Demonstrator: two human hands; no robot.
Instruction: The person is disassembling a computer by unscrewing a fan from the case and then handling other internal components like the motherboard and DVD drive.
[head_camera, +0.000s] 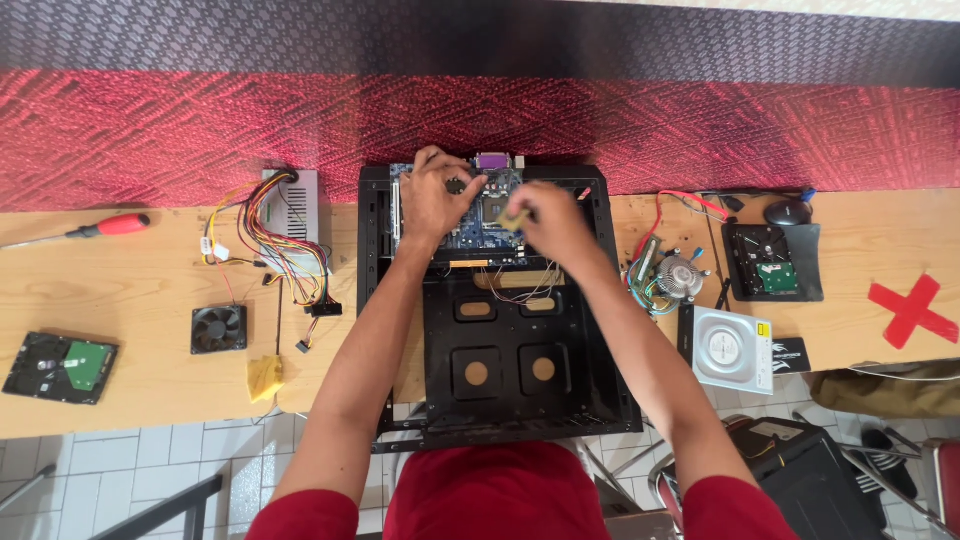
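Pale wooden tabletop (150, 300) bears an open black metal computer case (500, 330) whose blue motherboard (490, 215) wants steadying by the left hand (432, 195), fingers curled on it, while the right hand (545, 215) keeps its pinched yellowish cloth (512, 217) light

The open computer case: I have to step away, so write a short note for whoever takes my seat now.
Left hand rests on the motherboard inside the open black case, fingers at a small dark part.
Right hand pinches a small yellowish piece over the board.
Done: case lies open with the board inside.
Left outside on the table: power supply with its wires, small fan, cooler, two hard drives, optical drive, red-handled screwdriver.
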